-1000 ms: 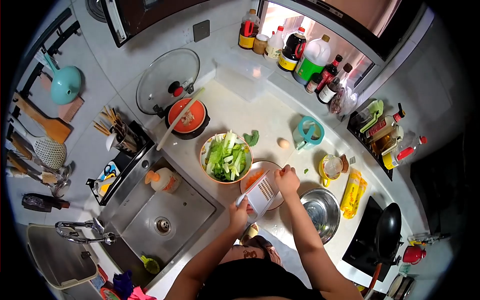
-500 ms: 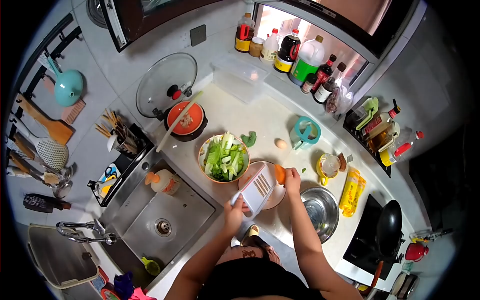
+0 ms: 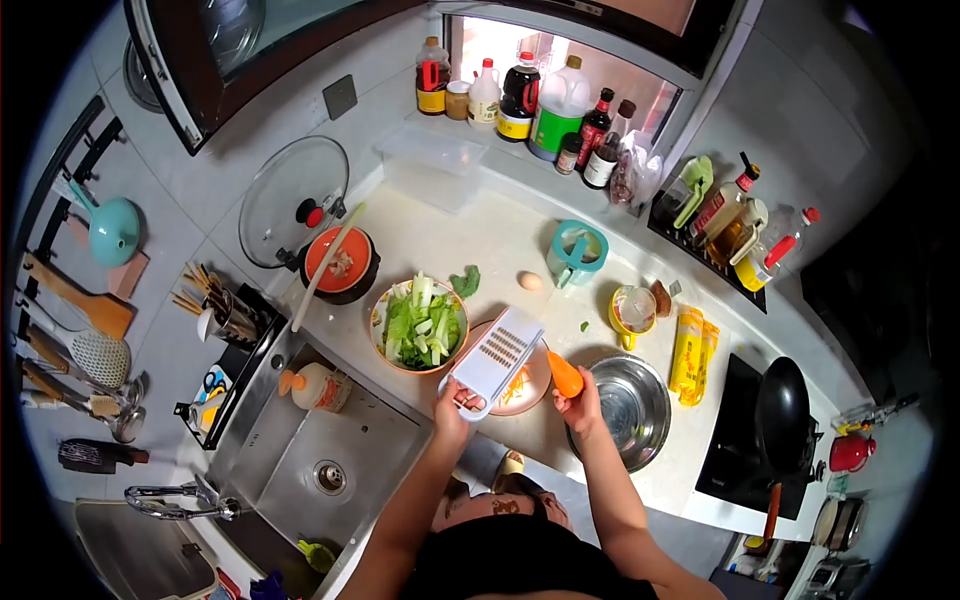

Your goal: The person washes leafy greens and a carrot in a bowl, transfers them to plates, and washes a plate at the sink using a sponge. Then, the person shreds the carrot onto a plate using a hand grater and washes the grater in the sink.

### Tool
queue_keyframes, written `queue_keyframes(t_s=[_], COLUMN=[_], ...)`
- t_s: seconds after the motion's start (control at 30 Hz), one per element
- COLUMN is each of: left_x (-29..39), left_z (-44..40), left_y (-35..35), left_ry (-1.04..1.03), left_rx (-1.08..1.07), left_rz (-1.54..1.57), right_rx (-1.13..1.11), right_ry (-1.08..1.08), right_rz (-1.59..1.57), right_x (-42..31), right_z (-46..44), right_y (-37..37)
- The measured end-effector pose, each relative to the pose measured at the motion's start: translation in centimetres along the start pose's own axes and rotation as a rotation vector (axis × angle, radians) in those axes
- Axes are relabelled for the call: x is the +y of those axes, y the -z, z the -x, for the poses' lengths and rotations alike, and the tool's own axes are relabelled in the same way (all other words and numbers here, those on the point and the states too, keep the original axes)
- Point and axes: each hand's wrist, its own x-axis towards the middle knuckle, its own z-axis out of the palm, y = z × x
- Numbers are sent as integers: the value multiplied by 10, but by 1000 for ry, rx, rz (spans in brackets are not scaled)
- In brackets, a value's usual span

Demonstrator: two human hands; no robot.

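My left hand [image 3: 456,405] is closed round the handle end of a white grater [image 3: 505,348], tilted over a plate [image 3: 535,395]. Orange shreds of carrot [image 3: 517,384] lie on that plate, partly covered by the grater. A carrot [image 3: 564,374] points up and left from my right hand [image 3: 580,405], whose fingers are wrapped round its lower end. The carrot is apart from the grater, just to its right. Left of the grater stands a bowl of chopped green leaves [image 3: 420,325]. To the right of my right hand is a steel bowl [image 3: 650,410].
A sink [image 3: 330,430] with a soap bottle [image 3: 322,388] is at left. Behind are an orange bowl [image 3: 338,262], an egg [image 3: 529,281] and a teal-rimmed jug [image 3: 577,254]. A yellow cup [image 3: 632,310], yellow packets [image 3: 693,355] and a black pan [image 3: 782,408] stand at right.
The carrot has come away from the grater to the right. The grater has turned its slotted face more upward, uncovering carrot shreds on the plate. The whole view has shifted.
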Motion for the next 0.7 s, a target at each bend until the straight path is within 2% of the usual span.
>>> queue_keyframes(t_s=[0.07,0.1,0.17,0.23,0.3,0.37,0.47,0.6,0.7], left_x=[-20,-14,-7,-15,-25,-13,-21,-31,-26], left_z=[-20,-12,-1,-2,-9,6,-7,-7,-2], left_y=[26,11,-7,2,16,-14,15,13,7], left_ry=[19,20,14,9,15,25,37,60,-62], left_rx=[-105,-21,-2,35,42,89,-387,17,-3], left_rz=[19,-29,-32,-93,-93,-71,288,70,30], right_rx=[-5,-4,38,43,28,76,85,65,92], right_ry=[16,14,59,126,87,86,93,95,89], right_rz=[15,-18,-21,-16,59,128,193,192,119], right_x=[0,1,1,5,5,2,0,-2,-3], right_z=[2,4,8,13,11,18,18,24,19], right_y=[5,6,0,-7,1,-6,8,4,8])
